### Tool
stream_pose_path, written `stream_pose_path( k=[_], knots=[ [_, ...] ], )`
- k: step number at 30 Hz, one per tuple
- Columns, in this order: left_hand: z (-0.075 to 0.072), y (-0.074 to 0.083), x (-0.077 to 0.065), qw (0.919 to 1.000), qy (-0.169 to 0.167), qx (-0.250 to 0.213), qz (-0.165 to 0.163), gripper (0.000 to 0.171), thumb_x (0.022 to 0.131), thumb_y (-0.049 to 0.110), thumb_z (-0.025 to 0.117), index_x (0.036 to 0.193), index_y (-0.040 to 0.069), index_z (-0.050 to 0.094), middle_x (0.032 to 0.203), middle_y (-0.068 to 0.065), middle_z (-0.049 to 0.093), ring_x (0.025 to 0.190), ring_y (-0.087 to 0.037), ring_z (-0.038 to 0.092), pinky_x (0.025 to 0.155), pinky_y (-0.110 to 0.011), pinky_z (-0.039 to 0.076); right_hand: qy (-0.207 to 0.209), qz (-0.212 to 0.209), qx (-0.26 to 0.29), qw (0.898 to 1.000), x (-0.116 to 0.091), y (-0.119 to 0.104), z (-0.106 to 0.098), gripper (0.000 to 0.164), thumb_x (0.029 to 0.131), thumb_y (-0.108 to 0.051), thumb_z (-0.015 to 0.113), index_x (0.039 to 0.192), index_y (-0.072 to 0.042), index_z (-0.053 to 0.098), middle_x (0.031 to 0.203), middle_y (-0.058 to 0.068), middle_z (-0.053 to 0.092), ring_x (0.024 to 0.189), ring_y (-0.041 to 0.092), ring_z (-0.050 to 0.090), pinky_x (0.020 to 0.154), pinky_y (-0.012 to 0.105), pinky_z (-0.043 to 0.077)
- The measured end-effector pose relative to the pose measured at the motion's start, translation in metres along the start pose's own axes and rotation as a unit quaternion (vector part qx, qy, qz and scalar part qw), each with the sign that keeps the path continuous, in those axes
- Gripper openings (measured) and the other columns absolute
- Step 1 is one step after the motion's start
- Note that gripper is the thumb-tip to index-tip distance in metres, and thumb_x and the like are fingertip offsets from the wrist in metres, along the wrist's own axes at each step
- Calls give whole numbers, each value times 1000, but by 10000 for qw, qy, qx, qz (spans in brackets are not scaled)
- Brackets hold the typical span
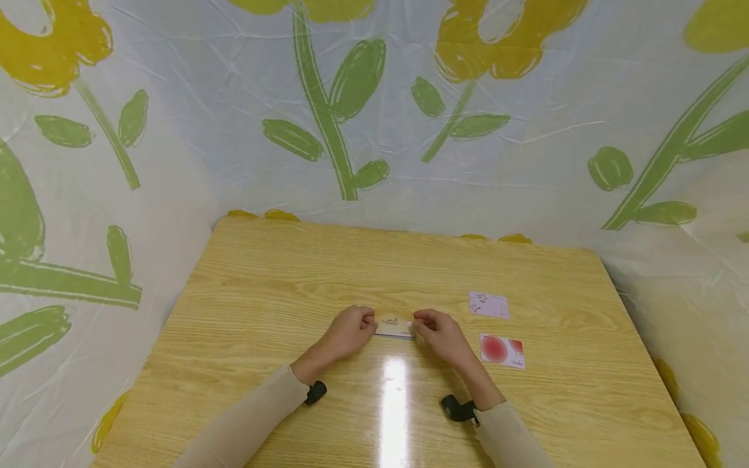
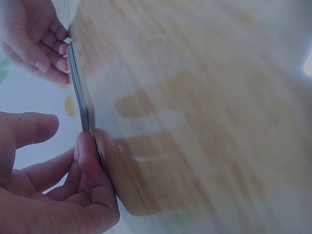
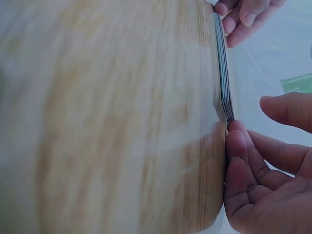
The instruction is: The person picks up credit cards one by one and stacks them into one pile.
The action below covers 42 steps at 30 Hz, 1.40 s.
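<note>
A stack of cards point(image 1: 393, 326) sits between the two grips, low over the bench point(image 1: 263, 279); whether its underside rests on the wood is hard to tell. The left hand point(image 1: 353, 330) has curled fingers against the short end nearest it, and the right hand point(image 1: 443, 335) meets the opposite end the same way, so the stack is held across its length; in the wrist views both thumbs stand away from it. Holding by the ends, probably, keeps the layered edges flush and leaves the printed top face uncovered in the middle. Just outside the right grip, beside that wrist, lies a red-circle card point(image 1: 502, 351), near enough to be brushed by a sideways swing; a lilac card point(image 1: 489, 305) lies right of that grip and farther forward. Both look set apart so as not to crowd the stack. Beyond both grips, past the bench's far edge, hangs a flower-patterned cloth point(image 1: 234, 130).
</note>
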<state>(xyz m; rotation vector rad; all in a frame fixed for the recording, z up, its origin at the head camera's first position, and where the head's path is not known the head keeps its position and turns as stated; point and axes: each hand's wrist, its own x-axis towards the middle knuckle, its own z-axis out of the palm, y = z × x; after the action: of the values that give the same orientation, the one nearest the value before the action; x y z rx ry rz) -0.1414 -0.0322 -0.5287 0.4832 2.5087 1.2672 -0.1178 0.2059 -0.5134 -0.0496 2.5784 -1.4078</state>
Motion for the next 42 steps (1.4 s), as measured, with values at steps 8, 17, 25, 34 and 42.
stream_pose_path(
  k=[8, 17, 25, 34, 42],
  knots=[
    [0, 0, 2, 10000, 15, 58, -43, 39, 100, 17, 60, 131, -5, 61, 111, -9, 65, 100, -19, 62, 85, -33, 53, 50, 69, 6, 10000, -1, -2, -1, 27, 98, -8, 64, 121, 6, 66, 103, 11, 69, 98, 28, 64, 74, 31, 52],
    [-2, 1, 6, 9999, 78, -99, -62, 40, 98, 19, 63, 131, -4, 61, 110, -8, 64, 100, -20, 63, 85, -34, 53, 30, -46, 7, 10000, 0, 1, -5, 26, 98, -8, 64, 121, 5, 66, 102, 10, 68, 95, 25, 63, 75, 32, 51],
    [-2, 23, 23, 9990, 149, -409, 52, 41, 97, 22, 67, 129, -3, 62, 113, -10, 64, 101, -22, 64, 85, -37, 54, 253, 93, 69, 9996, 2, 8, -17, 26, 98, -12, 65, 121, 1, 66, 104, 10, 69, 93, 24, 65, 75, 30, 51],
    [28, 63, 60, 9984, -143, -536, 56, 40, 97, 23, 68, 130, 2, 63, 111, -5, 66, 99, -18, 65, 80, -31, 54, 533, 66, 327, 9980, 4, 23, -50, 33, 101, -15, 62, 126, 6, 62, 111, 21, 66, 99, 35, 65, 74, 31, 53],
    [63, 85, 96, 9984, -287, -469, -158, 37, 96, 23, 69, 129, 5, 63, 107, -2, 67, 92, -16, 64, 75, -29, 53, 770, 148, 326, 9964, 0, 37, -78, 36, 102, -15, 61, 129, 8, 59, 115, 24, 62, 106, 38, 61, 76, 28, 53]
  ],
)
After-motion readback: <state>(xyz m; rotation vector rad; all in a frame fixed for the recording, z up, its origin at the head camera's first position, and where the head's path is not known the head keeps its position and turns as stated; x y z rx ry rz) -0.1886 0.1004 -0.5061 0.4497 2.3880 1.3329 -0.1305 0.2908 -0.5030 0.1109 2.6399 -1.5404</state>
